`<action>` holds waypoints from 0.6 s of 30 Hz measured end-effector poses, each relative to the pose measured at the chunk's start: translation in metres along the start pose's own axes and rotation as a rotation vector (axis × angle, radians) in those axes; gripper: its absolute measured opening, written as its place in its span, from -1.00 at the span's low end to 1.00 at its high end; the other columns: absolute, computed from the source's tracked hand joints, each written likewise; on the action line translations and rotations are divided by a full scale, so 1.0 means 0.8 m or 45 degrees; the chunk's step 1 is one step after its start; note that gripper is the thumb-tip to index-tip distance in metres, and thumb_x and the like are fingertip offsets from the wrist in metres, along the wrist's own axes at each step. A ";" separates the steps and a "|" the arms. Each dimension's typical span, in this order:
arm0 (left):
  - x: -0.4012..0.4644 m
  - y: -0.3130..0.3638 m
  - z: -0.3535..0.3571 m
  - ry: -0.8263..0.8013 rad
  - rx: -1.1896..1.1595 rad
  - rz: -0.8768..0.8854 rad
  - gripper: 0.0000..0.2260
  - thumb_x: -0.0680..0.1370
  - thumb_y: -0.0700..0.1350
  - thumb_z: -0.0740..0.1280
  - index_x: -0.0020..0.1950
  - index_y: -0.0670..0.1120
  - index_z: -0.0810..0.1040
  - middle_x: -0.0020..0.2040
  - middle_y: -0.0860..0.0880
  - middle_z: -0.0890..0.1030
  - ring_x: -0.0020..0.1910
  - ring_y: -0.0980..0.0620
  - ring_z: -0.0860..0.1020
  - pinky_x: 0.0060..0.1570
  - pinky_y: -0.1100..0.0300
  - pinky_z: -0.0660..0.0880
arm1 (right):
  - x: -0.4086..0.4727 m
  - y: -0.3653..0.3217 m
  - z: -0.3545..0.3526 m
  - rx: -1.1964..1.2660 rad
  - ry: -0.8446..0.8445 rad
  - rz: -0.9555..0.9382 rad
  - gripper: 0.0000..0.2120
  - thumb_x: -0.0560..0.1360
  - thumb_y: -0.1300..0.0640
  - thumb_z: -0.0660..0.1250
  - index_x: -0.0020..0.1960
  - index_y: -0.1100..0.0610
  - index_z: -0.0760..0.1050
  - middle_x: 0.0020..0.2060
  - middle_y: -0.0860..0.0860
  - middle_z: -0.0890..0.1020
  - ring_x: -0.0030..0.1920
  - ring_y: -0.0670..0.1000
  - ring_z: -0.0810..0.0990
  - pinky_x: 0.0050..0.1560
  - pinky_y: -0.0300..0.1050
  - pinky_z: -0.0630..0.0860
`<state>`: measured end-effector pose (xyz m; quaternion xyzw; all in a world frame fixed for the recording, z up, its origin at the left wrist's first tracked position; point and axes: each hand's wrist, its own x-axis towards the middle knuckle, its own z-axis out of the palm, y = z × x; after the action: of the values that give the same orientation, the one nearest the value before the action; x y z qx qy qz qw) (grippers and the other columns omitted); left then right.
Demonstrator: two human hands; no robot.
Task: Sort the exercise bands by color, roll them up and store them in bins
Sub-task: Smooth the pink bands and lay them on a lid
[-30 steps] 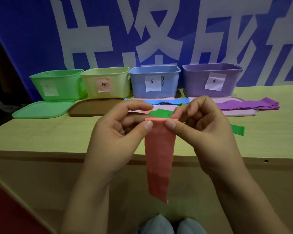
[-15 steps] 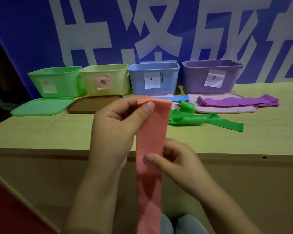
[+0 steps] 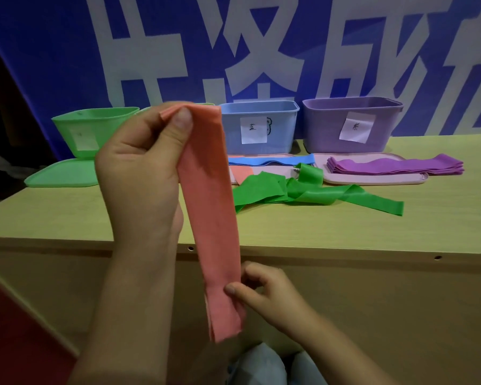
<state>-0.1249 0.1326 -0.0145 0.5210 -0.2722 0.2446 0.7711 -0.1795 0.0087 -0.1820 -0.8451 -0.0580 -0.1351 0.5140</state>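
A folded pink band hangs down in front of the table. My left hand pinches its top end, raised in front of the bins. Near its lower end my right hand pinches the band between thumb and fingers. On the table lie tangled green bands, a blue band, another pink piece and a stack of purple bands. Behind stand the green bin, blue bin and purple bin; my left hand hides most of the yellow bin.
A green lid lies in front of the green bin. A pale pink lid carries the purple stack. The table's front edge runs across the middle, with a blue banner behind the bins. My knees show at the bottom.
My left hand has lifted the top of the pink band higher. My right hand let go of the top and slid down to the band's lower end.
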 end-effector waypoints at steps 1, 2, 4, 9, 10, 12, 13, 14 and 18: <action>0.002 0.001 -0.001 0.001 0.014 0.010 -0.91 0.42 -0.07 0.39 -0.09 0.04 0.61 -0.24 0.19 0.66 -0.09 0.18 0.62 -0.06 0.26 0.54 | 0.001 0.002 0.002 -0.006 0.009 0.011 -0.80 0.48 0.09 0.38 -0.19 -0.21 0.47 -0.29 -0.23 0.59 -0.20 -0.21 0.56 -0.14 -0.28 0.51; 0.003 0.001 -0.002 -0.004 0.031 0.018 -0.93 0.46 -0.10 0.38 -0.08 0.03 0.60 -0.24 0.20 0.66 -0.09 0.18 0.62 -0.07 0.26 0.54 | 0.003 0.005 0.003 0.001 0.017 0.010 -0.81 0.48 0.08 0.38 -0.20 -0.19 0.47 -0.29 -0.21 0.58 -0.21 -0.20 0.56 -0.16 -0.26 0.52; 0.004 -0.002 -0.002 -0.044 0.101 0.008 -0.92 0.50 -0.14 0.36 -0.09 0.04 0.58 -0.25 0.22 0.64 -0.12 0.21 0.61 -0.10 0.31 0.53 | 0.005 0.010 0.007 -0.010 0.028 -0.002 -0.84 0.48 0.09 0.38 -0.20 -0.15 0.49 -0.29 -0.16 0.58 -0.24 -0.17 0.54 -0.17 -0.19 0.51; -0.004 -0.009 -0.014 0.012 0.209 0.054 -0.89 0.50 -0.16 0.36 -0.10 0.06 0.57 -0.26 0.27 0.63 -0.15 0.27 0.59 -0.15 0.37 0.51 | 0.001 0.029 0.015 -0.052 -0.009 0.081 -0.91 0.50 0.05 0.34 -0.05 0.06 0.55 -0.17 -0.03 0.63 -0.14 -0.09 0.58 -0.07 -0.07 0.56; -0.007 -0.010 -0.016 0.026 0.221 0.091 -0.89 0.50 -0.17 0.36 -0.09 0.06 0.57 -0.26 0.27 0.63 -0.15 0.27 0.59 -0.14 0.35 0.52 | 0.002 0.033 0.014 -0.062 0.005 0.104 -0.97 0.50 0.05 0.34 -0.08 0.00 0.53 -0.19 -0.07 0.61 -0.16 -0.14 0.57 -0.09 -0.09 0.56; -0.011 -0.015 -0.016 0.007 0.225 0.069 -0.88 0.49 -0.18 0.37 -0.10 0.06 0.58 -0.26 0.26 0.63 -0.15 0.27 0.59 -0.15 0.36 0.52 | 0.007 0.034 0.012 -0.149 0.031 0.132 -0.89 0.49 0.06 0.35 -0.17 -0.10 0.47 -0.27 -0.13 0.56 -0.24 -0.20 0.52 -0.17 -0.16 0.52; -0.009 -0.018 -0.015 -0.025 0.223 0.012 -0.87 0.49 -0.18 0.37 -0.11 0.06 0.58 -0.26 0.25 0.63 -0.15 0.26 0.59 -0.16 0.36 0.52 | 0.011 0.033 0.010 -0.201 0.030 0.135 -0.86 0.49 0.05 0.35 -0.21 -0.10 0.44 -0.30 -0.13 0.53 -0.27 -0.20 0.49 -0.20 -0.17 0.49; -0.004 -0.023 -0.015 -0.074 0.225 -0.061 -0.87 0.49 -0.19 0.36 -0.11 0.06 0.58 -0.25 0.22 0.64 -0.15 0.25 0.60 -0.16 0.35 0.53 | 0.016 0.029 0.007 -0.246 0.015 0.145 -0.84 0.49 0.04 0.36 -0.23 -0.09 0.42 -0.32 -0.13 0.51 -0.30 -0.19 0.47 -0.23 -0.19 0.46; 0.027 -0.043 -0.019 -0.192 0.223 -0.281 -0.90 0.51 -0.21 0.35 -0.10 -0.01 0.59 -0.13 0.04 0.64 -0.12 0.15 0.60 -0.06 0.17 0.60 | 0.031 -0.012 -0.032 -0.469 -0.291 0.111 -0.88 0.46 -0.02 0.39 -0.11 0.02 0.55 -0.27 -0.10 0.59 -0.27 -0.18 0.52 -0.22 -0.24 0.44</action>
<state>-0.0839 0.1371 -0.0277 0.6301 -0.2481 0.1412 0.7221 -0.1623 -0.0105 -0.1555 -0.9362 -0.0537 -0.0246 0.3464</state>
